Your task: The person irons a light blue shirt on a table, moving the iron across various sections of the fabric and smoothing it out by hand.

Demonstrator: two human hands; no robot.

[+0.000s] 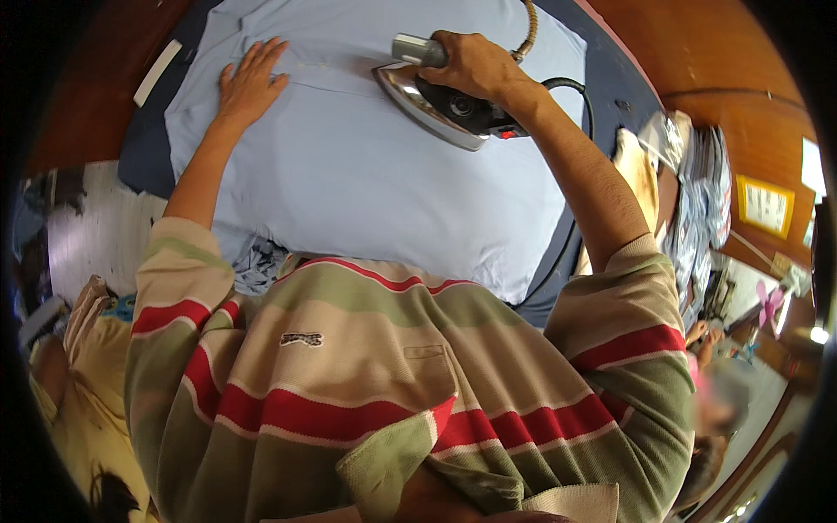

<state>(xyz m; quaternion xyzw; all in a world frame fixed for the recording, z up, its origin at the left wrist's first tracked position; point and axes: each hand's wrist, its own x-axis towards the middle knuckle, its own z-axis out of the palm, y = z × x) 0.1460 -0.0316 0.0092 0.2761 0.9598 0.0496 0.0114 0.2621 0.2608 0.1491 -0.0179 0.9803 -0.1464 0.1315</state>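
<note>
A light blue cloth garment lies spread over a dark blue covered table. My left hand rests flat on its upper left part, fingers spread. In my right hand is the handle of a steam iron with a black body, a shiny metal soleplate and a red light at its rear. The iron sits on the cloth right of the middle, its pointed tip toward the upper left. A faint crease runs across the cloth between my left hand and the iron.
A braided hose and a black cord run from the iron. A white strip lies at the table's left edge. Folded striped clothes and a clear plastic bag are at the right. Another person is at the far right.
</note>
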